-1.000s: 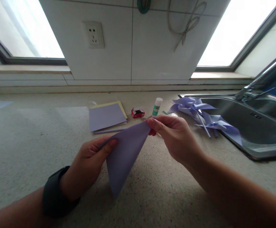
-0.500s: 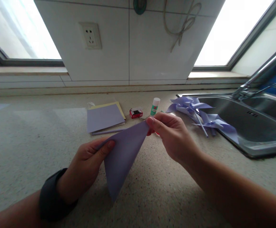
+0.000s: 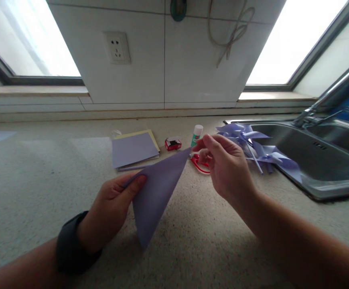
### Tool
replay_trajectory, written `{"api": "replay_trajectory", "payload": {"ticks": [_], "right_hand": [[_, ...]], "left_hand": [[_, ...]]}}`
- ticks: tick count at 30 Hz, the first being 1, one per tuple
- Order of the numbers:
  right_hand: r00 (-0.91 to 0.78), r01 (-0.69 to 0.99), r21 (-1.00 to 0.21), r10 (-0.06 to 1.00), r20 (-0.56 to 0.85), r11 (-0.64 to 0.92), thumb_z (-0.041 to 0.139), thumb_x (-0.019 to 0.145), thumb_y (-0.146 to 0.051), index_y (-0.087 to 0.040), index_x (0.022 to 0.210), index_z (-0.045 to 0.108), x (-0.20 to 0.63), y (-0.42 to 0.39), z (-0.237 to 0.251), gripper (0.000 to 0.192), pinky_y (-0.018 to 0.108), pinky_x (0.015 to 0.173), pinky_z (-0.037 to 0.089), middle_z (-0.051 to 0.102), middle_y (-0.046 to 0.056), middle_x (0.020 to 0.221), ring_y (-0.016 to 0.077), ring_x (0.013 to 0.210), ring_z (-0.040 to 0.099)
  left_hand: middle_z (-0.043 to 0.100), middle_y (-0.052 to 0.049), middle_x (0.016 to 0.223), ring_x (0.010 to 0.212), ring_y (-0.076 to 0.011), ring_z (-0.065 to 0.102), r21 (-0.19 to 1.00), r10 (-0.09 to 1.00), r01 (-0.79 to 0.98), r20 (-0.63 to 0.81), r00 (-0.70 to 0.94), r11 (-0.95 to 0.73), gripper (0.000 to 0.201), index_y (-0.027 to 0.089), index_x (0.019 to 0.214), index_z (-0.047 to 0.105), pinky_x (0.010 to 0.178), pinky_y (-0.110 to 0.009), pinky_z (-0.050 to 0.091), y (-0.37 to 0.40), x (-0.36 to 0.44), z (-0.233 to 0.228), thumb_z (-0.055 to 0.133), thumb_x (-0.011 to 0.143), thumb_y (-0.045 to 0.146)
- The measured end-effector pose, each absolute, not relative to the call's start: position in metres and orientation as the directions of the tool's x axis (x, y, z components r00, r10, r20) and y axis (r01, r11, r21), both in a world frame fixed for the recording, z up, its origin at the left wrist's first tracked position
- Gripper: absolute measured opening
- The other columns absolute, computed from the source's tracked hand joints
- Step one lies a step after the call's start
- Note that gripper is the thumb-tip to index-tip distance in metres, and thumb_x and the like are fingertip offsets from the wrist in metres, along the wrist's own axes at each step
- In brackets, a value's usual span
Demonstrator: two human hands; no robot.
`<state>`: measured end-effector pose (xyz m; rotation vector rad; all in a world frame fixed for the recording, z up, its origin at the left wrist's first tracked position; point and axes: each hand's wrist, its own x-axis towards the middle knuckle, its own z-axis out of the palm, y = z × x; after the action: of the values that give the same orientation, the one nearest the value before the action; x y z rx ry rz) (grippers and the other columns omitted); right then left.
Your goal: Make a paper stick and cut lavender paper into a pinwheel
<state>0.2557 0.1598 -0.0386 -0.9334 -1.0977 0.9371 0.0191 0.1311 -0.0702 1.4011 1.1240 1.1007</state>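
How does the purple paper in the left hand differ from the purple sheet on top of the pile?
The held paper shows a triangular outline, while the top sheet shows four sides. The held paper is tilted, gripped by the left hand; the top sheet lies on the pile on the counter. Both have a similar purple colour.

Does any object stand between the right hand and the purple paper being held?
Nothing visible: the right hand is close to the right corner of the paper. Scissors lie on the counter, partly behind that hand, not in between.
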Motion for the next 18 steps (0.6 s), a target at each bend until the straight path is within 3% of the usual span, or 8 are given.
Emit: {"api": "replay_trajectory", "payload": {"ticks": [6, 13, 18], "right_hand": [[-0.099, -0.038, -0.973, 0.968, 0.229, 0.226, 0.068, 0.086, -0.053, -0.020, 0.073, 0.068, 0.245, 0.158, -0.044, 0.035, 0.026, 0.052, 0.039, 0.062, -0.001, 0.064, 0.0102, 0.054, 0.051], [-0.035, 0.041, -0.957, 0.958, 0.286, 0.287, 0.069, 0.090, -0.040, -0.020, 0.069, 0.067, 0.245, 0.158, -0.051, 0.029, 0.027, 0.052, 0.037, 0.057, -0.004, 0.059, 0.0098, 0.054, 0.050], [-0.022, 0.038, -0.965, 0.966, 0.259, 0.260, 0.068, 0.091, -0.041, -0.019, 0.070, 0.065, 0.251, 0.163, -0.051, 0.030, 0.026, 0.050, 0.035, 0.054, -0.004, 0.055, 0.0096, 0.051, 0.048]], "left_hand": [[0.075, -0.004, 0.080, 0.064, -0.0186, 0.061, 0.988, 0.987, 0.119, 0.077, 0.142, -0.094, 0.031, 0.023, 0.099, 0.081, 0.055, -0.026, 0.048, 0.131, 0.020, -0.071, 0.067, 0.087, 0.049], [0.074, -0.005, 0.076, 0.065, -0.0175, 0.064, 0.999, 0.976, -0.053, 0.003, 0.217, 0.008, 0.031, 0.019, 0.097, 0.079, 0.058, -0.026, 0.052, 0.132, 0.026, -0.068, 0.070, 0.085, 0.046], [0.067, -0.003, 0.064, 0.057, -0.0136, 0.057, 0.994, 0.963, -0.072, -0.055, 0.264, 0.077, 0.031, 0.016, 0.073, 0.073, 0.051, -0.022, 0.046, 0.132, 0.026, -0.066, 0.071, 0.083, 0.046]]}}
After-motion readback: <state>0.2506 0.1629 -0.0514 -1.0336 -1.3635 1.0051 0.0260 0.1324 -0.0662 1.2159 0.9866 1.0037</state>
